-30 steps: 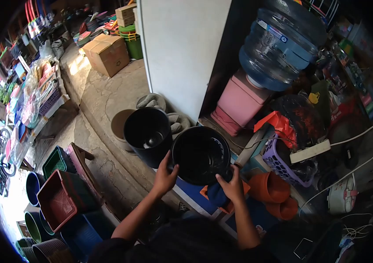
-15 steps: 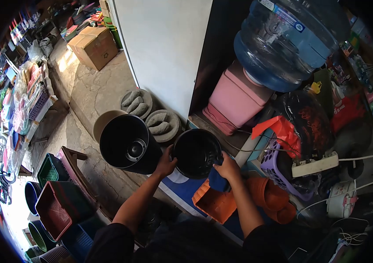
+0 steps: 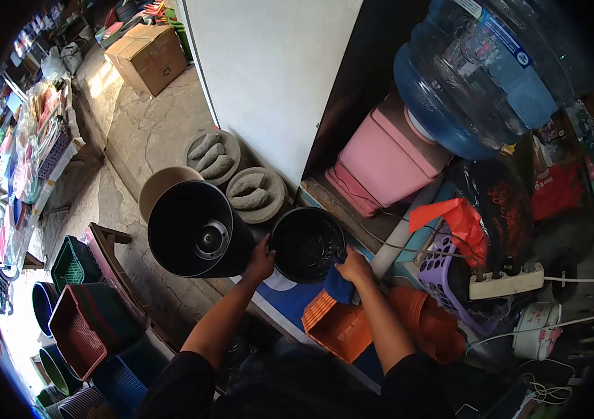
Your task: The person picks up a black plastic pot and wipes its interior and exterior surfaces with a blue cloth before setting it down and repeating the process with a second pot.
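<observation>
Left hand: the left hand (image 3: pixel 261 262) is clamped on the near-left rim of a small round black plastic pot (image 3: pixel 307 244), fingers curled over the edge.
Right hand: the right hand (image 3: pixel 353 267) grips the pot's near-right rim and pinches a dark blue cloth (image 3: pixel 337 288) against it; the cloth hangs down just under the palm.
Pot between the hands: mouth up and tilted a little toward the camera, dark inside, held between both hands, above a blue surface with a white patch (image 3: pixel 290 295).
Left of the left hand: a larger black plastic pot with a raised centre in its base (image 3: pixel 196 229), mouth turned toward the camera, right beside the left hand; whether they touch I cannot tell. Behind it, a beige round pot (image 3: pixel 159 187) peeks out.
Beyond the hands: two grey stone mortars with pestles lying in them (image 3: pixel 237 174) on the concrete floor, at the foot of a white panel (image 3: pixel 269 70).
Below the right hand: an orange rectangular plastic planter (image 3: pixel 339 328) just under the wrist, with round orange pots (image 3: pixel 426 325) to its right.
Right of the right hand: a purple plastic basket (image 3: pixel 440 269), a white power strip (image 3: pixel 506 281) and a pink plastic water dispenser (image 3: pixel 388 157) carrying a big blue water bottle (image 3: pixel 479 77).
Far left of the hands: a red plastic crate (image 3: pixel 77 328) and a green one (image 3: pixel 73 262), well apart from both hands.
</observation>
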The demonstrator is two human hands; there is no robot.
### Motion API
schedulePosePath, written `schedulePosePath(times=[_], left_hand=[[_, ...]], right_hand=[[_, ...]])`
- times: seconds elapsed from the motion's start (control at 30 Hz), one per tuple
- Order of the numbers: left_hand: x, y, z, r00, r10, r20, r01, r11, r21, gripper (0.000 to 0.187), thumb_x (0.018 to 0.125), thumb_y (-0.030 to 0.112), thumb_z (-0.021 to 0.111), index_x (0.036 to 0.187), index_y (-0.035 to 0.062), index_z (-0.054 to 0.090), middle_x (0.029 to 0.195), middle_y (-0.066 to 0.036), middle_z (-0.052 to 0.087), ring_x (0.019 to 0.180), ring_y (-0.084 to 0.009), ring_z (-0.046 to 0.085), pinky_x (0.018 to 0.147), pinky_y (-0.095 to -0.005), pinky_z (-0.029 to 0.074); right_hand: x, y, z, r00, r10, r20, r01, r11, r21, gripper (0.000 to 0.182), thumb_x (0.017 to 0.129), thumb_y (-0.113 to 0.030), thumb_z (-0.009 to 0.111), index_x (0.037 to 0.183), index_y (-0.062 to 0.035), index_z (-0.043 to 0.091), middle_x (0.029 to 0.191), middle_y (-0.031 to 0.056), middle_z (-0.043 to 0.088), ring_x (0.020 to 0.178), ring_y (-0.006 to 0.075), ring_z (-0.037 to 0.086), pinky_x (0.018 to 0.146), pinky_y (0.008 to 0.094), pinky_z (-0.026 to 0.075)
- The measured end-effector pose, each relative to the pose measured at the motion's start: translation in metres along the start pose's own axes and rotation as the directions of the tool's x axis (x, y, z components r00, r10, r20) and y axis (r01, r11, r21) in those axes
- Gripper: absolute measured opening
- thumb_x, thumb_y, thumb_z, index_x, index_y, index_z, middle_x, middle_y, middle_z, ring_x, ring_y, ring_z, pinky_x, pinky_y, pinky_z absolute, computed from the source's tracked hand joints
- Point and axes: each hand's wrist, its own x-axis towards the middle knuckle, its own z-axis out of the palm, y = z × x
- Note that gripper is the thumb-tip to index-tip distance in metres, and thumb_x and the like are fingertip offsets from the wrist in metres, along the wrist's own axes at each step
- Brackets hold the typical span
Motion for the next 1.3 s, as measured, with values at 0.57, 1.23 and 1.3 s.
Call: schedulePosePath(times=[0.57,1.23,1.3], left_hand=[[0.003,0.009,0.001,0.996,-0.001,-0.090,-0.011,0.991,-0.130,0.045,0.093,0.011,0.054,0.137,0.0049,0.046,0.128,-0.026,0.053,0.118,-0.0386,0.053,0.098,-0.0416,0.042],[0.006,-0.002,0.020,0.988,-0.081,-0.130,0.091,0.993,0.079,0.044,0.094,0.013,0.054,0.137,0.0178,0.050,0.112,-0.018,0.054,0.104,-0.0335,0.057,0.094,-0.0395,0.043],[0.005,0.000,0.017,0.990,-0.101,-0.099,0.109,0.991,0.075,0.045,0.093,0.015,0.055,0.138,0.0123,0.049,0.115,-0.019,0.054,0.106,-0.0332,0.056,0.094,-0.0400,0.043]], right_hand=[[0.013,0.006,0.000,0.998,0.058,-0.013,-0.055,0.987,0.149,0.056,0.068,-0.022,0.074,0.117,0.0007,0.060,0.113,0.0237,0.064,0.106,0.0332,0.063,0.090,0.0378,0.049],[0.034,0.010,0.024,0.989,0.103,0.110,-0.102,0.995,-0.010,0.049,0.078,-0.024,0.069,0.121,-0.0029,0.058,0.120,0.0241,0.060,0.112,0.0361,0.058,0.096,0.0400,0.046],[0.028,0.003,0.015,0.986,0.100,0.135,-0.095,0.995,-0.037,0.051,0.079,-0.025,0.069,0.122,-0.0021,0.057,0.120,0.0246,0.060,0.113,0.0367,0.058,0.096,0.0406,0.046]])
